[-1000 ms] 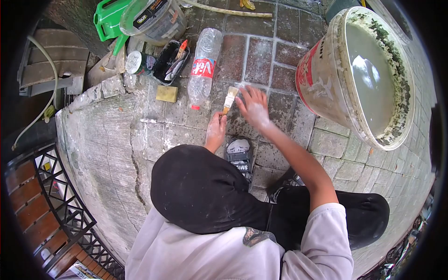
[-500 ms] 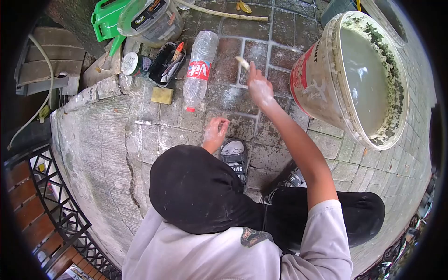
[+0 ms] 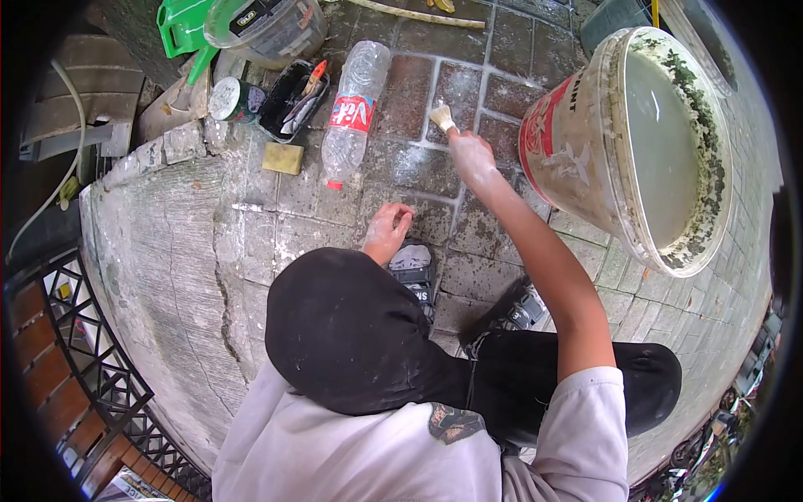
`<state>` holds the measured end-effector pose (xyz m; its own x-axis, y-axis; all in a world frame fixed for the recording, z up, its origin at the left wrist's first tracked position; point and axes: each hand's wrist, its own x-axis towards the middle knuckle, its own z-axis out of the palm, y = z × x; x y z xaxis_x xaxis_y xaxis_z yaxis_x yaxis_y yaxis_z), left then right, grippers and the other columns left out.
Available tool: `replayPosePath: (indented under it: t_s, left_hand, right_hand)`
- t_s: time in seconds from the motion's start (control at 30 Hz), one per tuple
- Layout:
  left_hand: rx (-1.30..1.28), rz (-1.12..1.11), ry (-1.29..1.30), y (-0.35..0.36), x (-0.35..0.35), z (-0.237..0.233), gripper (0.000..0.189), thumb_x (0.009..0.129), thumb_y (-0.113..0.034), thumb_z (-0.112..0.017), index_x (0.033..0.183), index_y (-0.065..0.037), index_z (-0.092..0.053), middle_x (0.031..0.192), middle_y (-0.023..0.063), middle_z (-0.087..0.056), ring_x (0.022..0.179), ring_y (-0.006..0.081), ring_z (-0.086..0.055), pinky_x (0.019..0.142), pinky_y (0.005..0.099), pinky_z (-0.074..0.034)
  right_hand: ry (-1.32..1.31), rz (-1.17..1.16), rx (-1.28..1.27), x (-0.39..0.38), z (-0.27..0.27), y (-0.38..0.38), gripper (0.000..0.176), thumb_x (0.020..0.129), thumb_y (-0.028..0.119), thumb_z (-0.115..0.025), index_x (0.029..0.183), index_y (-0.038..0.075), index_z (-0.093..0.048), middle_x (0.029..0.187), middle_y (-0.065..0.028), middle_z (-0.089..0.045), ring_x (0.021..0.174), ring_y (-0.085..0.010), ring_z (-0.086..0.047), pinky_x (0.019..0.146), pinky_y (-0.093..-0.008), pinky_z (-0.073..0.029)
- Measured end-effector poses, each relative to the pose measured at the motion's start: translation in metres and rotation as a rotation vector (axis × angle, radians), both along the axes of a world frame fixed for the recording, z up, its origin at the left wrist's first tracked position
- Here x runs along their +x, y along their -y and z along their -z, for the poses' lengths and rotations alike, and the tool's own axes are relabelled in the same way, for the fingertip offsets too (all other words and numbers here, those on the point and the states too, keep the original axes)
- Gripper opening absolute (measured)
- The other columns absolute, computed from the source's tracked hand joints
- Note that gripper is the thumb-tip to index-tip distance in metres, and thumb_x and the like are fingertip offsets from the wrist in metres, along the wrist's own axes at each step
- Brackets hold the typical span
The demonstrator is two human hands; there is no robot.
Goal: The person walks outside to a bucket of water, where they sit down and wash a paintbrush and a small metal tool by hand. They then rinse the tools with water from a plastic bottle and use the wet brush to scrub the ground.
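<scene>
A black hood covers the person's head and hides the face, and the fisheye rim cuts off the scene's edges. The handle of the paintbrush disappears inside the right hand, which is closed tightly around it. Only the pale bristles show, pressed to a white-dusted joint in the brick paving just beside the bucket. The left hand holds nothing. Its fingers are loosely curled and its fingertips rest on the bricks near a grey sandal. The other foot is largely hidden under the right forearm.

The paving is rough and mottled red-brown, smeared with chalky white. To its left lies a grey concrete slab, ridged and split by a long crack. The round plastic bucket is grimy and holds murky greenish liquid with dark scum around the rim. A clear, crumpled plastic bottle lies on its side beyond the left hand. A square yellow sponge sits near it, beside a black tray of tools that are too cluttered to make out.

The bucket wall carries lettering ending in "AINT". The bottle's red label shows white letters beginning "Vi". The sandal strap reads "SM" before it is cut off.
</scene>
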<state>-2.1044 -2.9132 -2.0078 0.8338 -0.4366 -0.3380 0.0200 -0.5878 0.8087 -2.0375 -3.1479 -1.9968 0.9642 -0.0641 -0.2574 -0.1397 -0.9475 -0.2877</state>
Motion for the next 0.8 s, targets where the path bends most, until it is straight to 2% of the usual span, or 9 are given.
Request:
replayPosePath:
  t_s: [0.17, 0.27, 0.37, 0.47, 0.57, 0.73, 0.8]
  left_hand:
    - [-0.006, 0.044, 0.056, 0.001, -0.001, 0.001, 0.016, 0.091, -0.015, -0.054, 0.098, -0.003, -0.062, 0.090, 0.0120, -0.056, 0.079, 0.0224, -0.060, 0.074, 0.0332, -0.048]
    - [-0.011, 0.045, 0.062, 0.002, -0.004, -0.002, 0.016, 0.091, -0.015, -0.054, 0.097, -0.003, -0.062, 0.089, 0.0119, -0.056, 0.078, 0.0225, -0.060, 0.073, 0.0332, -0.048]
    - [-0.058, 0.030, 0.032, -0.001, -0.004, 0.006, 0.016, 0.091, -0.016, -0.054, 0.097, -0.003, -0.062, 0.090, 0.0121, -0.056, 0.078, 0.0229, -0.060, 0.074, 0.0332, -0.048]
    - [-0.063, 0.028, 0.032, -0.001, -0.002, -0.002, 0.017, 0.091, -0.017, -0.054, 0.098, -0.004, -0.062, 0.091, 0.0121, -0.056, 0.078, 0.0225, -0.060, 0.074, 0.0332, -0.048]
    - [-0.054, 0.013, 0.054, -0.002, -0.002, -0.004, 0.017, 0.092, -0.017, -0.054, 0.099, -0.004, -0.062, 0.092, 0.0120, -0.056, 0.078, 0.0224, -0.060, 0.074, 0.0331, -0.048]
    - [-0.034, -0.028, 0.010, -0.002, 0.000, -0.010, 0.016, 0.091, -0.016, -0.054, 0.099, -0.004, -0.062, 0.091, 0.0117, -0.056, 0.078, 0.0230, -0.060, 0.073, 0.0332, -0.048]
    - [-0.028, -0.033, -0.004, -0.001, -0.001, -0.007, 0.016, 0.091, -0.016, -0.054, 0.099, -0.003, -0.062, 0.091, 0.0120, -0.056, 0.078, 0.0229, -0.060, 0.073, 0.0333, -0.048]
  right_hand:
    - [-0.207, -0.103, 0.031, -0.025, -0.008, 0.004, 0.023, 0.079, 0.000, -0.052, 0.101, -0.001, -0.058, 0.089, -0.0227, -0.065, 0.086, -0.0356, -0.066, 0.074, -0.0443, -0.054]
    - [-0.301, -0.128, 0.029, -0.022, -0.035, 0.013, 0.020, 0.082, 0.003, -0.050, 0.099, -0.001, -0.060, 0.088, -0.0239, -0.065, 0.086, -0.0364, -0.066, 0.074, -0.0444, -0.054]
    - [-0.286, 0.071, 0.140, 0.003, -0.055, 0.021, 0.020, 0.083, 0.006, -0.048, 0.100, 0.000, -0.058, 0.087, -0.0260, -0.064, 0.085, -0.0392, -0.065, 0.074, -0.0461, -0.053]
    - [-0.004, 0.147, 0.092, 0.030, -0.028, 0.029, 0.020, 0.085, 0.008, -0.047, 0.102, 0.002, -0.055, 0.087, -0.0255, -0.064, 0.086, -0.0414, -0.064, 0.076, -0.0477, -0.052]
    - [0.100, 0.256, 0.087, 0.051, -0.008, 0.033, 0.019, 0.085, 0.008, -0.046, 0.104, 0.004, -0.052, 0.090, -0.0239, -0.063, 0.089, -0.0413, -0.063, 0.079, -0.0491, -0.050]
    - [0.077, 0.272, 0.083, 0.051, 0.019, 0.034, 0.033, 0.087, 0.007, -0.043, 0.119, 0.009, -0.052, 0.100, -0.0231, -0.062, 0.094, -0.0404, -0.061, 0.082, -0.0491, -0.048]
    - [-0.006, 0.235, 0.104, 0.048, 0.017, 0.035, 0.033, 0.088, 0.008, -0.042, 0.119, 0.009, -0.053, 0.101, -0.0226, -0.062, 0.095, -0.0405, -0.061, 0.082, -0.0492, -0.048]
